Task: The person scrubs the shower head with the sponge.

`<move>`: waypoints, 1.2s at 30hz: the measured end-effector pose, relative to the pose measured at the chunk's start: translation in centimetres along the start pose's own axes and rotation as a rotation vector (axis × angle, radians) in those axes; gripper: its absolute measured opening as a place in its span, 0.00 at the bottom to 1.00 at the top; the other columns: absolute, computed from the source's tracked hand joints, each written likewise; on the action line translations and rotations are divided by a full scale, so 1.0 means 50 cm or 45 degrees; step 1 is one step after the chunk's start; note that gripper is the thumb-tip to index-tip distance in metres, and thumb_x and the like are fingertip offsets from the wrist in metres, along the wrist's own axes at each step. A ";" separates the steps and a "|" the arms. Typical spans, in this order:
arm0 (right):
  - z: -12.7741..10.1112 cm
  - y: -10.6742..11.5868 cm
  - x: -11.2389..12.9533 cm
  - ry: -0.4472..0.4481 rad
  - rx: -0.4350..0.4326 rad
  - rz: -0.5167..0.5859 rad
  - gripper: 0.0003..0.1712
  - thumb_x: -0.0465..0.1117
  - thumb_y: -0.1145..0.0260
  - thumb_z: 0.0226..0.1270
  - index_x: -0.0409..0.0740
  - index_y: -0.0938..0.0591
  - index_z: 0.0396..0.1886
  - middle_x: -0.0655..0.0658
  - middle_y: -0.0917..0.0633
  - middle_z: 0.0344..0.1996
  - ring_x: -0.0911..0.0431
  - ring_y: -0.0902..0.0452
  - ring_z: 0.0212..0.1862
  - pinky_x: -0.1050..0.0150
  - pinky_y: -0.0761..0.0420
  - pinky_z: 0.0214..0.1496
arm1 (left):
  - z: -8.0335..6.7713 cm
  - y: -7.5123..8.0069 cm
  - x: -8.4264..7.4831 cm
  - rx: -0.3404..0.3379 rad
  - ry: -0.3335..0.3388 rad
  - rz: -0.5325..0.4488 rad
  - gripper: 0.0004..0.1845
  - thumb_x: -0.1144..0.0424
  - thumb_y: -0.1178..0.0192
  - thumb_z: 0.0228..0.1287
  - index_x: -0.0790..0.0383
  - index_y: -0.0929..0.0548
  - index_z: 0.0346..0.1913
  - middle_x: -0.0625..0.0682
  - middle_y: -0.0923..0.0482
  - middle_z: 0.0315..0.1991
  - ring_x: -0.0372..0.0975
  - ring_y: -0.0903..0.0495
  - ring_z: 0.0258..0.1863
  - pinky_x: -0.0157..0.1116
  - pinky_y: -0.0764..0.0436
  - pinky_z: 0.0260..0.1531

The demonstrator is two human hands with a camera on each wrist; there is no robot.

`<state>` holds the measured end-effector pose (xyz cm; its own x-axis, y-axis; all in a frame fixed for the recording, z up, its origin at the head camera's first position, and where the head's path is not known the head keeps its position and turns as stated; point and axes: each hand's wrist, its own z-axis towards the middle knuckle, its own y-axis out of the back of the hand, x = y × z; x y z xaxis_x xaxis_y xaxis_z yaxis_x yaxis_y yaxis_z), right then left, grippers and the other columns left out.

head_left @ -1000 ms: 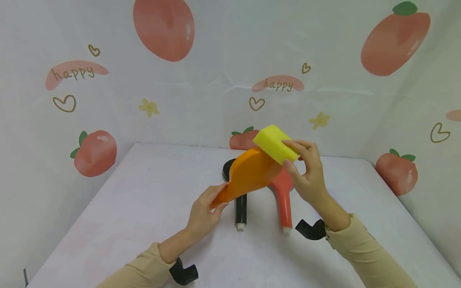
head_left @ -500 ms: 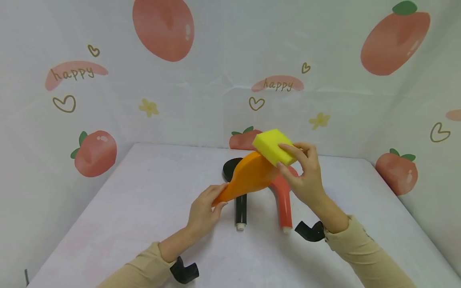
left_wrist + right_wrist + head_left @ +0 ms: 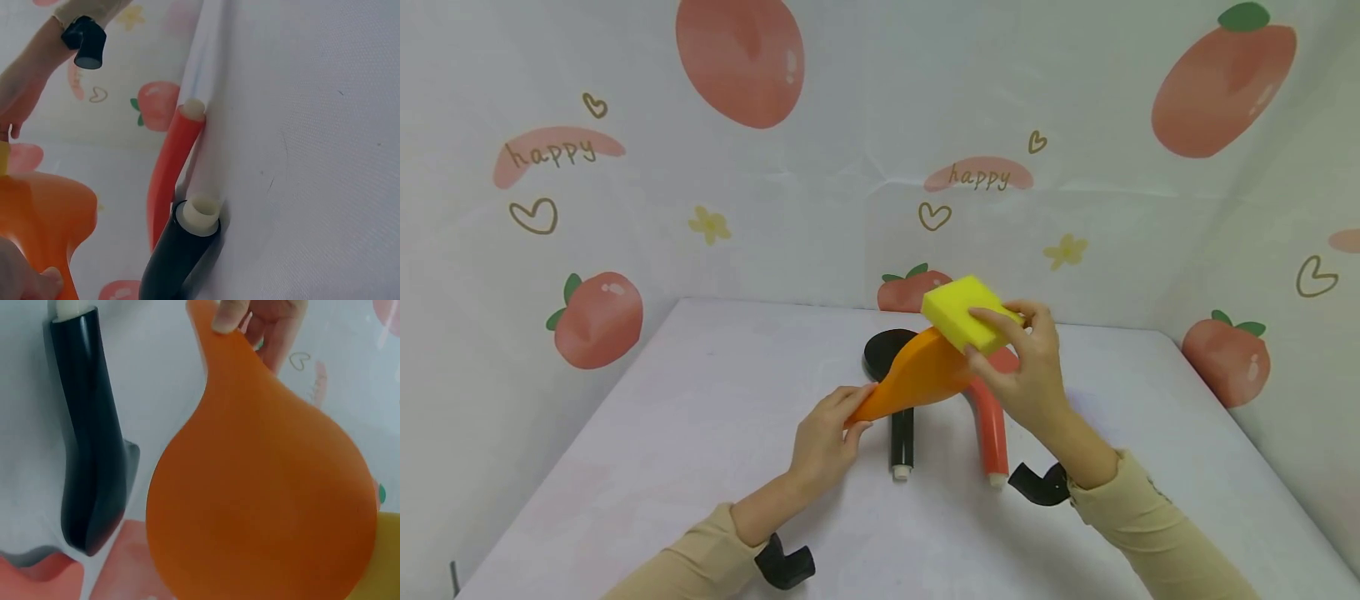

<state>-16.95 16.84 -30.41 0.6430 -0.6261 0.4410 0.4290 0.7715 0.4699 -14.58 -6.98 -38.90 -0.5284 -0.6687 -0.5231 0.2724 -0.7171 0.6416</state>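
Observation:
My left hand (image 3: 829, 433) grips the narrow handle end of an orange paddle (image 3: 917, 377) and holds it tilted above the table. The paddle's broad face fills the right wrist view (image 3: 262, 500). My right hand (image 3: 1022, 367) pinches a yellow sponge (image 3: 964, 315) and presses it against the paddle's far upper edge. A black paddle (image 3: 901, 433) and a red paddle (image 3: 992, 429) lie flat on the table under the orange one, handles toward me. The left wrist view shows the red handle (image 3: 169, 169) and the black handle (image 3: 181, 250) side by side.
The white table (image 3: 662, 433) is enclosed by cloth walls printed with peaches and "happy" (image 3: 553, 152). A black camera mount sits on each wrist (image 3: 784, 565) (image 3: 1039, 485).
My right hand has slid the sponge down and to the left along the paddle's upper edge. The orange paddle has tipped lower, and the left hand has stayed in place.

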 end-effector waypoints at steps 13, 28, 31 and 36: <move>-0.006 -0.017 0.004 0.118 -0.008 -0.097 0.21 0.38 0.32 0.46 0.43 0.17 0.44 0.28 0.30 0.48 0.39 0.38 0.48 0.51 0.42 0.45 | 0.002 -0.001 -0.004 0.014 -0.001 0.048 0.25 0.70 0.31 0.49 0.58 0.20 0.54 0.49 0.18 0.43 0.42 0.19 0.39 0.36 0.17 0.36; -0.048 -0.088 0.030 0.648 0.055 -0.426 0.28 0.41 0.23 0.32 0.51 0.18 0.41 0.35 0.26 0.45 0.44 0.33 0.46 0.53 0.35 0.39 | 0.002 -0.008 -0.008 0.052 0.014 0.043 0.21 0.70 0.32 0.50 0.62 0.19 0.51 0.51 0.18 0.43 0.43 0.18 0.41 0.39 0.16 0.37; -0.050 -0.091 0.030 0.692 0.041 -0.454 0.30 0.41 0.21 0.28 0.51 0.18 0.40 0.36 0.26 0.44 0.45 0.33 0.46 0.54 0.35 0.39 | 0.001 -0.009 -0.008 0.059 0.025 0.045 0.21 0.70 0.32 0.50 0.62 0.18 0.51 0.51 0.18 0.43 0.43 0.18 0.41 0.39 0.16 0.37; -0.044 -0.096 0.032 0.647 -0.042 -0.489 0.27 0.39 0.25 0.27 0.50 0.18 0.37 0.35 0.26 0.41 0.43 0.32 0.43 0.54 0.36 0.37 | -0.001 -0.014 -0.009 0.052 0.028 0.047 0.22 0.69 0.31 0.50 0.61 0.19 0.52 0.50 0.18 0.44 0.42 0.18 0.41 0.39 0.16 0.36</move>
<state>-16.59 12.39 -33.64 0.6566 -0.7334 -0.1761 0.7031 0.5106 0.4950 -14.50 -6.21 -39.12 -0.5009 -0.6990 -0.5104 0.2584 -0.6836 0.6826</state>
